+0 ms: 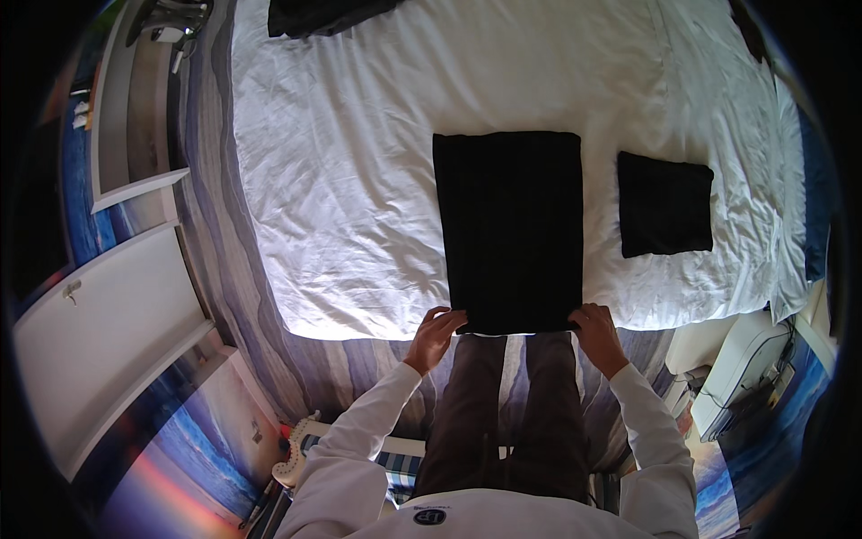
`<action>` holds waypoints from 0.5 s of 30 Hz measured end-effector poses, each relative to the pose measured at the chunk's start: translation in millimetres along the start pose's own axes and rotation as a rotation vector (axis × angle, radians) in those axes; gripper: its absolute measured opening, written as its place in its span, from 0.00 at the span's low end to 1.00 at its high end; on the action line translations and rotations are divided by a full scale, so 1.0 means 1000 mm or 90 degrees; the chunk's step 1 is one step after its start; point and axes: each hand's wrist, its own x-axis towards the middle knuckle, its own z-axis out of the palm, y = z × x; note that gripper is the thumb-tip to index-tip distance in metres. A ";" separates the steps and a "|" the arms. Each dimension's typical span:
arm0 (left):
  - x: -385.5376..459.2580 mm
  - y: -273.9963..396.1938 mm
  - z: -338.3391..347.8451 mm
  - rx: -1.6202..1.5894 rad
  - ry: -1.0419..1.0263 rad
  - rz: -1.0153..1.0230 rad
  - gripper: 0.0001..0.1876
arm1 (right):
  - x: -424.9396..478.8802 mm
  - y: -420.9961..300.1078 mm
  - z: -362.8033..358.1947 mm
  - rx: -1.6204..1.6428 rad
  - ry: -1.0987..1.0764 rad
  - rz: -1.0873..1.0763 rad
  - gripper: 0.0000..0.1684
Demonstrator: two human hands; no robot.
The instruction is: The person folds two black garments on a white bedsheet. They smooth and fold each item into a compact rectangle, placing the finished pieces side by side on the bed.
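Observation:
A black cloth (510, 229), folded into an upright rectangle, lies flat on the white bedsheet (337, 175) and reaches the bed's near edge. My left hand (434, 337) pinches its near left corner between thumb and fingers. At the near right corner, my right hand (599, 335) holds the cloth in the same way. To the right, apart from it, lies a smaller folded black cloth (665, 205). Part of another dark cloth (323, 15) shows at the far left of the bed, cut off by the picture's top edge.
A white door (114, 310) with a metal handle stands at the left. Behind my legs is a chair with a striped seat (401, 463) and a studded cream frame. A white appliance (741, 374) with cables stands right of the bed's near corner. Patterned flooring (222, 269) borders the bed.

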 end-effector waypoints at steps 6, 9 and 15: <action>0.017 -0.001 0.012 0.038 0.048 -0.009 0.11 | 0.011 0.000 0.007 -0.008 0.000 0.013 0.13; 0.023 -0.003 0.017 0.036 0.006 0.014 0.11 | 0.019 0.007 0.008 -0.008 -0.017 0.012 0.13; 0.008 -0.013 0.023 -0.006 0.140 -0.084 0.10 | 0.022 0.012 -0.003 0.043 -0.034 0.022 0.11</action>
